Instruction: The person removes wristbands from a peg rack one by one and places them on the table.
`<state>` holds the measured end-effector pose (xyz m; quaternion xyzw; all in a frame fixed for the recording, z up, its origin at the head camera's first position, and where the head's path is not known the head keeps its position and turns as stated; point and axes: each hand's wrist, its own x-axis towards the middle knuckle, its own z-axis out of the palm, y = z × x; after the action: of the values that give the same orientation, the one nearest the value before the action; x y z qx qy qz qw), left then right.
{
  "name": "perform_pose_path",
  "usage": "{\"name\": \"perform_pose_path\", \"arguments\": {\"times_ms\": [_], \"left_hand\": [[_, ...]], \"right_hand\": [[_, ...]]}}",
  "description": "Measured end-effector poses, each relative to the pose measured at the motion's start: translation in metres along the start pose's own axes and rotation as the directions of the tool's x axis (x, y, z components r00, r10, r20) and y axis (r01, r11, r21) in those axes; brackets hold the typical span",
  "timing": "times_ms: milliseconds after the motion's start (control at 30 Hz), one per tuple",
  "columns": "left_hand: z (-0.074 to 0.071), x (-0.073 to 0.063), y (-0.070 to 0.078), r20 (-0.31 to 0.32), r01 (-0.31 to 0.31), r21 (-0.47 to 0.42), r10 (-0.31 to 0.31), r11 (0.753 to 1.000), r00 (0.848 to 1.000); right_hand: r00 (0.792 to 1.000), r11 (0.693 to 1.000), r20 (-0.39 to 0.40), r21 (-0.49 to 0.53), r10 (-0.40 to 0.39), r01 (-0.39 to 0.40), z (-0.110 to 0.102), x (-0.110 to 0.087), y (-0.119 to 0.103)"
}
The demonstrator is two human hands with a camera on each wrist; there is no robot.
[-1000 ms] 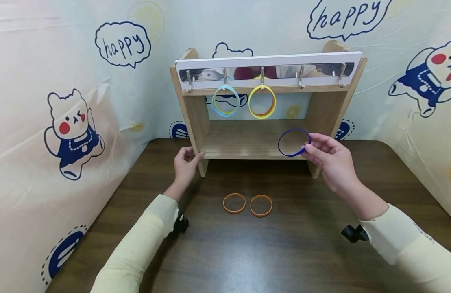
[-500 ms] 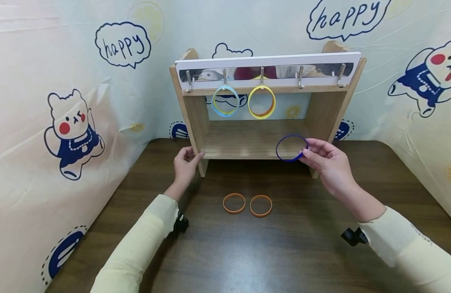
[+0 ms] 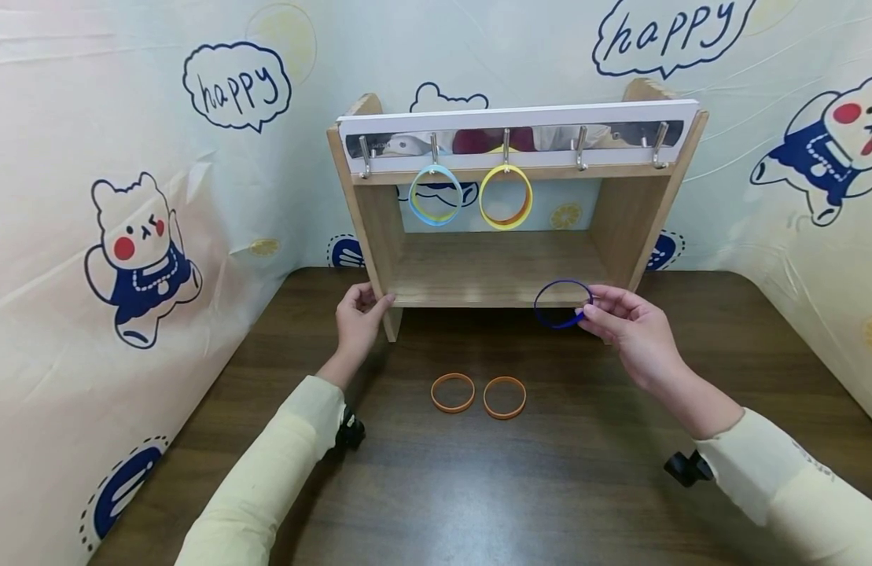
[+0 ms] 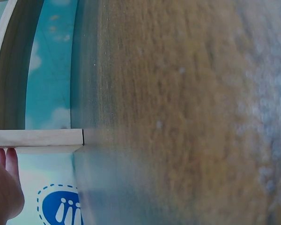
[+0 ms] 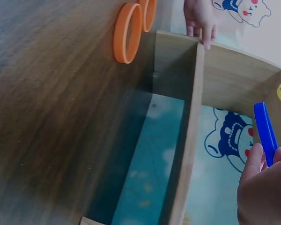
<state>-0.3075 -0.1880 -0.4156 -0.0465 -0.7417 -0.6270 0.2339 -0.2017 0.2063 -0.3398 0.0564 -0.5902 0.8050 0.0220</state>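
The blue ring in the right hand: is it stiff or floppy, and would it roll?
The blue ring is probably fairly stiff: it looks round though the right hand pinches only one side. It seems light, being a thin band. On edge, it could roll, given that outline.

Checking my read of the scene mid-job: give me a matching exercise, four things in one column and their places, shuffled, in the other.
Things:
1. Dark blue ring
2. Pair of orange rings
3. Light blue ring
4. Left hand

Places:
A. Hanging from the second hook from the left, in the head view
B. At the left side of the wooden shelf, touching it
C. Pinched in the right hand
D. On the table, in front of the shelf

Pairs: 1-C, 2-D, 3-A, 4-B
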Motion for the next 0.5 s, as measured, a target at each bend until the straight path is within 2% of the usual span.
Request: {"name": "perform_pose_path", "arguments": {"times_ms": [100,200,333,500], "left_hand": [[0.000,-0.006,0.016,0.008,-0.003,0.020,0.003,1.000,1.000],[0.001,-0.007,0.018,0.008,-0.004,0.028,0.004,1.000,1.000],[0.000,0.001,-0.003,0.001,0.003,0.010,-0.003,1.000,1.000],[0.000,0.002,-0.006,-0.007,0.000,-0.001,0.000,1.000,1.000]], "right_hand": [[1.000,1.000,0.010,0.004,0.008,-0.008,-0.003,-0.001,0.004],[1.000,1.000,0.024,0.005,0.017,-0.017,-0.008,-0.001,0.008],[0.999,0.999,0.035,-0.011,0.039,-0.038,-0.014,-0.003,0.012],[0.996,0.997,0.044,-0.026,0.072,-0.071,-0.019,-0.004,0.017]]}}
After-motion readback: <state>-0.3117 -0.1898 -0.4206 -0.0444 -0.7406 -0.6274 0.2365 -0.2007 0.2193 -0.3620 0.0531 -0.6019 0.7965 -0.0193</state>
